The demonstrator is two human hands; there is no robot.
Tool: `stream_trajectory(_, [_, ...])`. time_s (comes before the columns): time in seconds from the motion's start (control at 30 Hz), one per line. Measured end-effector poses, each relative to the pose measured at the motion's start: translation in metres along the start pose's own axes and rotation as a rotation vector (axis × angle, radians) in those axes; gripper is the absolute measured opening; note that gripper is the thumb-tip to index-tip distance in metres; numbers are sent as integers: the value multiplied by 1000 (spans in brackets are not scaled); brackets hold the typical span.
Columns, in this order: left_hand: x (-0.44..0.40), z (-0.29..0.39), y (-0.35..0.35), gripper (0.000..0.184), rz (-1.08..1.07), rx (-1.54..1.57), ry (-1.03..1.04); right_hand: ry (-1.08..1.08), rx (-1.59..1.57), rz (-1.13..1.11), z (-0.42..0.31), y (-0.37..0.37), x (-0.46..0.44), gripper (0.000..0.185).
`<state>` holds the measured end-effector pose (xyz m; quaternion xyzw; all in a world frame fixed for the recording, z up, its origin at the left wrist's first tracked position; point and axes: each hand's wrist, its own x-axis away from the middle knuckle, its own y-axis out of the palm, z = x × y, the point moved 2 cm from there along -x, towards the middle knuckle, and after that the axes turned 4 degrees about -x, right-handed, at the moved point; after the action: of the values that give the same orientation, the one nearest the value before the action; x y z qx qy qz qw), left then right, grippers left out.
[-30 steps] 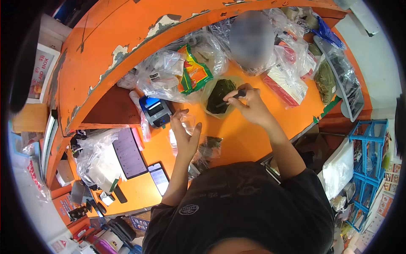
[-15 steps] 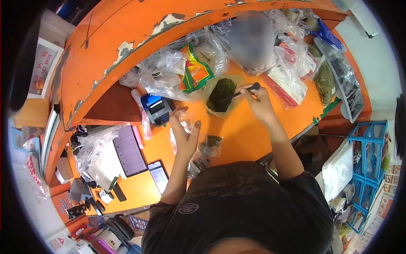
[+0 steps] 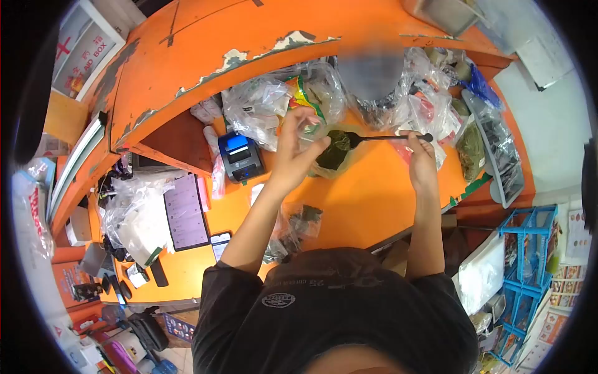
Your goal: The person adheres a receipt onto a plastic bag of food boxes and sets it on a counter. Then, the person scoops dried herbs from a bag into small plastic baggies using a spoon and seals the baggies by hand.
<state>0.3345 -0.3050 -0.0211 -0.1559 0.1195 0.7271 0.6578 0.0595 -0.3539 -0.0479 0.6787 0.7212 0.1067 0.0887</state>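
Observation:
My right hand (image 3: 422, 159) grips a black long-handled spoon (image 3: 380, 137) near the end of its handle. The spoon's bowl is over an open translucent bag (image 3: 319, 168) of dark green, leafy-looking material (image 3: 332, 159). Some lighter green stuff lies at the spoon's tip. At the bag's left side is my left hand (image 3: 293, 149), thumb and fingers curved apart around what looks like a small clear plastic bag (image 3: 309, 129). A green, yellow and red packet (image 3: 302, 93) lies just behind that hand.
A small label printer (image 3: 240, 156) stands left of my left arm, near a tablet (image 3: 185, 212) and a phone (image 3: 219, 244). Small filled clear bags (image 3: 305, 221) lie by my body. Plastic-wrapped goods (image 3: 255, 103) line the back under an orange shelf (image 3: 205, 56).
My left hand has moved up and right to the leafy bag's edge. My right hand has shifted right and down, bringing the spoon from inside the bag to lie level above it.

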Motion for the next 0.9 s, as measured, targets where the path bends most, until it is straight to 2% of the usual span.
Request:
stream_trajectory(0.07, [-8,-15,3,45,-81,-50,20,-51,10,-41,-21,-4,-2,31])
stream_trajectory(0.13, [-14,-30,8,43,-157,-124,39,-53,-2,22,-40,-4,-2,31])
stream_trajectory(0.27, [-19,-21,21,46,-344,-154,-140,-116,90,75,-57,-8,-12,32])
stream_trajectory(0.33, [-21,-26,25,44,-369,-183,-130,-172,137,21,-62,-2,-13,33])
stream_trajectory(0.47, [-20,-47,30,48,-398,-379,-62,-98,223,-1,-59,11,-15,34])
stream_trajectory(0.53, [-15,-43,34,46,-340,-459,11,-46,407,5,-69,33,-3,33])
stream_trajectory(0.6, [-11,-42,38,45,-306,-488,42,-91,465,-96,-64,40,0,26])
stream_trajectory(0.7, [-8,-45,39,45,-295,-407,15,-600,785,-248,-76,72,20,19])
stream_trajectory(0.73, [-8,-46,38,46,-298,-348,-5,-668,962,-301,-89,85,33,12])
stream_trajectory(0.83, [-5,-49,36,46,-266,-265,-9,-692,1061,-484,-103,104,47,12])
stream_trajectory(0.9, [-4,-51,34,47,-235,-246,10,-675,988,-485,-100,108,48,12])
